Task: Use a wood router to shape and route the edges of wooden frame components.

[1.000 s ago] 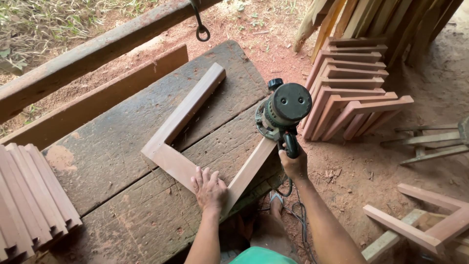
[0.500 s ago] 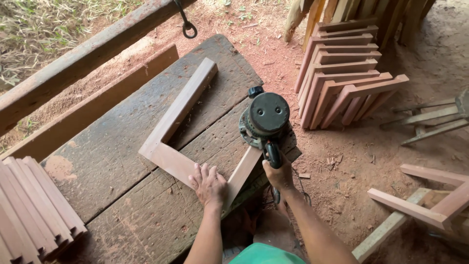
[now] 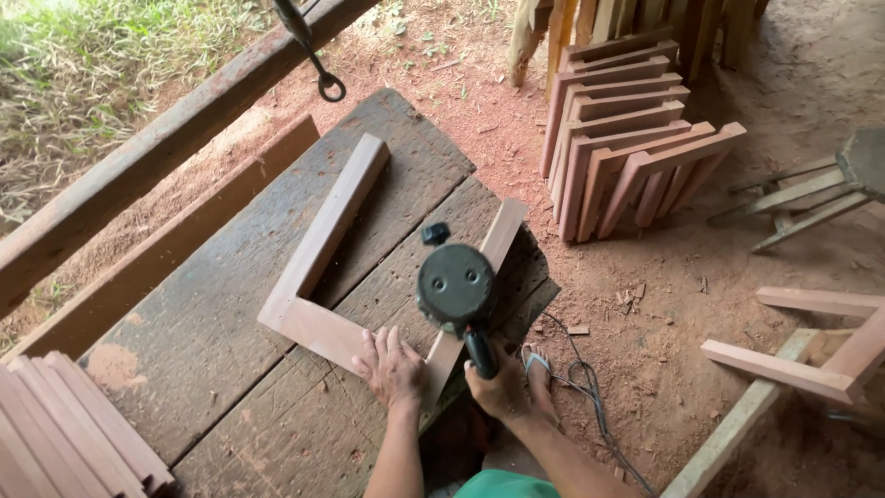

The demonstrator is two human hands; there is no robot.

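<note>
U-shaped wood frame (image 3: 318, 277) lies flat on the bench (image 3: 203, 350), open end pointing away from me. I see the left hand (image 3: 395, 367) spread flat, palm down, on the near corner joint; it clasps nothing. Right hand (image 3: 502, 387) is wrapped tight around the handle of the sander (image 3: 456, 288). The sander sits over the frame's right leg, whose long axis runs up and right from the grip; the right hand is nearer to it. Versus a second ago: the sander has come inward from the bench edge onto that leg; left hand unchanged.
</note>
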